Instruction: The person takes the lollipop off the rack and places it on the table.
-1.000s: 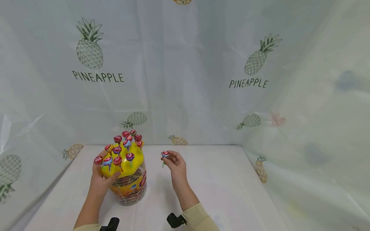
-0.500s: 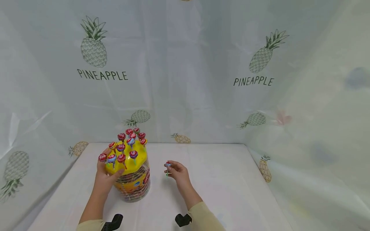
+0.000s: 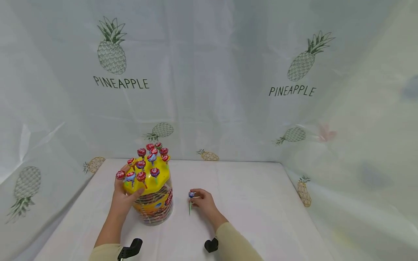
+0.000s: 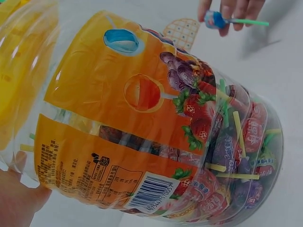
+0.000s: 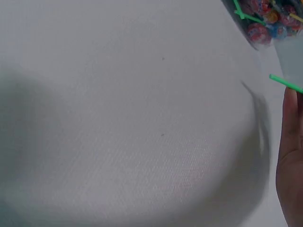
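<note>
Lollipops [image 3: 141, 176] crowd the yellow jar lid [image 3: 151, 186] — pineapple-print sheet [image 3: 202, 79] behind.

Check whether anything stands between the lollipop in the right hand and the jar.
Nothing visible does: in the head view, only tabletop shows between the lollipop in the right hand and the jar.

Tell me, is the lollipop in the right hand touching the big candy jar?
Apart. The head view shows a strip of white tabletop between the lollipop and the jar.
</note>
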The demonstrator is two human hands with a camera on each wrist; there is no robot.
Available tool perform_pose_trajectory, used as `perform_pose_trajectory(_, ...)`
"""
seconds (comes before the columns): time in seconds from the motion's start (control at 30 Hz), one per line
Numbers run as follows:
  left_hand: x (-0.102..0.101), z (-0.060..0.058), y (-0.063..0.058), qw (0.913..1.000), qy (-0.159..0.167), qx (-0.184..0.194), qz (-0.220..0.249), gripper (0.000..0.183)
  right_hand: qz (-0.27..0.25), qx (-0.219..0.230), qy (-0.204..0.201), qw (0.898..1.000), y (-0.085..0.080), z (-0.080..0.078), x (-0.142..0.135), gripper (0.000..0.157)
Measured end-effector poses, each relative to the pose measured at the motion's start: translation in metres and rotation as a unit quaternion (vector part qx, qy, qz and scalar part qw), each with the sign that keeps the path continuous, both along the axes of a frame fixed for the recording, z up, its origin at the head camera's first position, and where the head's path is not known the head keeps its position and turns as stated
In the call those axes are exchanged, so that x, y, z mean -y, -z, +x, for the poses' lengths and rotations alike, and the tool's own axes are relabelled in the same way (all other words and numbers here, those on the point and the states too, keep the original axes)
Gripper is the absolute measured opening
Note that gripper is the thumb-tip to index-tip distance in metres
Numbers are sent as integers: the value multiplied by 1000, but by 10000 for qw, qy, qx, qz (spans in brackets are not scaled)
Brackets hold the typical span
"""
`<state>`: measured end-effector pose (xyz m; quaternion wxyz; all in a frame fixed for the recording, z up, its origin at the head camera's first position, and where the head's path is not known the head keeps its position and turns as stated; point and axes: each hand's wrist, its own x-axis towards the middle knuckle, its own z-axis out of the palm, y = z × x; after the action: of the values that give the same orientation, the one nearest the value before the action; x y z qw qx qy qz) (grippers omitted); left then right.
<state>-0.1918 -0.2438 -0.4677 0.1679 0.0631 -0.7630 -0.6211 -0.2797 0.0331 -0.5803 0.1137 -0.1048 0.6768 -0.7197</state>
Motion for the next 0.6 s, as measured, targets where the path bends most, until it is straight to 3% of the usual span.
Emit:
perform_pose_trajectory(0.1, 1, -1, 1, 10000, 0, -35, -7, 93, 169, 29, -4, 9999, 17, -10, 0, 32)
perform_pose_trajectory(0.23, 1, -1, 4, 10000, 4, -48, 6, 93, 201, -41, -137, 9997, 24, -14, -2, 32)
perform_pose_trajectory(0.47, 0, -1, 5, 10000, 11, -15, -43, 94, 417, -216, -196, 9987, 13, -6, -4, 33)
perform_pose_trajectory(0.6, 2, -3, 4, 9999, -31, -73, -121, 94, 601, -397, -229, 9971, 18, -11, -3, 32)
